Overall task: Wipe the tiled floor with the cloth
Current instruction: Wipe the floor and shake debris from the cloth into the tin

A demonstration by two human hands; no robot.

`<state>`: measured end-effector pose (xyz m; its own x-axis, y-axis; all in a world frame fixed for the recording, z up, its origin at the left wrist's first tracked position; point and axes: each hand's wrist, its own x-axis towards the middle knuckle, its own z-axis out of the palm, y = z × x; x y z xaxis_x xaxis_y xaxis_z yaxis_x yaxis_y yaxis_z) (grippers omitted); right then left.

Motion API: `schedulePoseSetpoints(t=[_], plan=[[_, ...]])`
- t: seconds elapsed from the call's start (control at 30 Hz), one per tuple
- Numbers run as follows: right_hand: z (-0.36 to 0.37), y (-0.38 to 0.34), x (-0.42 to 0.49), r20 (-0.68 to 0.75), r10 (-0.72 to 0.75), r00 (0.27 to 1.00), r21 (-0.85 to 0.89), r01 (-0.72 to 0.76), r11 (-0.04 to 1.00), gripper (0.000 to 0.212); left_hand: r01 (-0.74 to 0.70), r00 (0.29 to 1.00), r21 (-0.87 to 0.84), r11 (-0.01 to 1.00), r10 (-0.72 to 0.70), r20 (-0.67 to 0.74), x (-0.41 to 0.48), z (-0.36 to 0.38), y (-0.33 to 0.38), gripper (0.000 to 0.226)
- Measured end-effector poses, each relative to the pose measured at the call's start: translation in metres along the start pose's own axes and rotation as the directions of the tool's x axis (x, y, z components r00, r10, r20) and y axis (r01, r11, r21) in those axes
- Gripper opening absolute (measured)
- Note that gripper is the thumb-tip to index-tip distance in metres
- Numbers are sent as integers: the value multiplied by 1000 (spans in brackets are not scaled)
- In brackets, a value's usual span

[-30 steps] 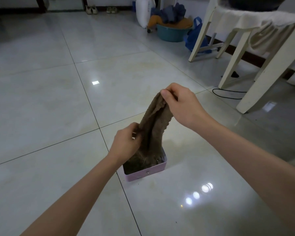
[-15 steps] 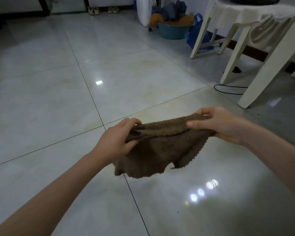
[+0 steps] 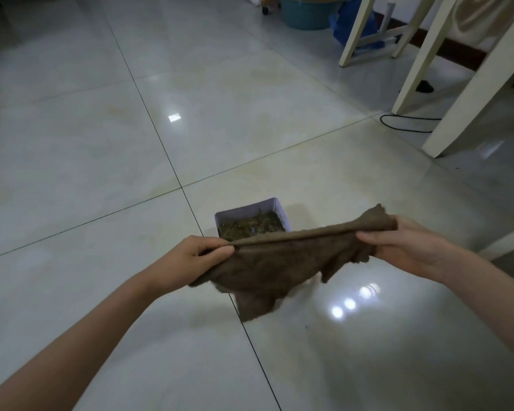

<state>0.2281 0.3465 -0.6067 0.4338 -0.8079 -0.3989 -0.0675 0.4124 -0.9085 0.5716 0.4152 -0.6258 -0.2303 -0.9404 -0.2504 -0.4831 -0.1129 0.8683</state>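
A brown fuzzy cloth (image 3: 282, 262) is stretched out in the air between both hands, well above the glossy pale tiled floor (image 3: 101, 161). My left hand (image 3: 190, 259) pinches its left end between thumb and fingers. My right hand (image 3: 404, 247) grips its right end, where a corner sticks up past the fingers. The lower part of the cloth hangs down in loose folds.
A small lilac box (image 3: 250, 213) holding dark debris stands on the floor just beyond the cloth. White table legs (image 3: 469, 96) and a black cable (image 3: 404, 126) are at the right. A teal basin (image 3: 306, 13) and a blue bag (image 3: 350, 19) sit at the back.
The cloth went from hanging upright over the box to being pulled out sideways between my hands. My hands have since moved apart and lower, and the box shows again behind the cloth.
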Motion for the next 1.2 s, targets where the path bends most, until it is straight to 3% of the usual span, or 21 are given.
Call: schedulePoseSetpoints(t=[0.13,0.23,0.37,0.5,0.6,0.7,0.77,0.93,1.07,1.13,1.2], plan=[[-3,23,-3,-148,105,983,-127,-124,984,40,1,999,-12,1000,-1,-42,4,15,-5,12],[-8,42,-5,-289,127,949,-167,-181,969,26,57,998,-23,998,-58,-32,5,27,-13,13],[-9,67,-12,-370,184,911,-244,-286,927,18,187,981,49,981,-189,40,6,38,-33,8],[2,110,-7,-430,273,860,-459,-469,754,16,218,967,281,935,-246,68,5,62,-65,15],[10,120,7,-455,265,850,-625,-517,585,26,281,958,328,902,-248,-141,12,73,-82,17],[16,101,40,-412,175,894,-716,-437,544,39,418,849,221,881,-292,-440,29,63,-92,17],[27,86,67,-365,146,920,-709,-376,596,41,483,779,86,871,-383,-496,45,51,-93,31],[57,73,128,-263,147,954,-716,-295,633,75,575,710,-199,793,-605,-359,88,38,-97,66],[71,81,158,-345,160,925,-643,-357,677,61,564,704,-339,753,-653,-279,110,40,-104,59],[72,91,154,-401,102,910,-704,-378,602,58,564,710,-362,742,-660,-246,116,40,-108,54],[70,108,130,-421,111,900,-772,-420,477,70,571,712,-377,730,-668,-217,119,39,-112,52]])
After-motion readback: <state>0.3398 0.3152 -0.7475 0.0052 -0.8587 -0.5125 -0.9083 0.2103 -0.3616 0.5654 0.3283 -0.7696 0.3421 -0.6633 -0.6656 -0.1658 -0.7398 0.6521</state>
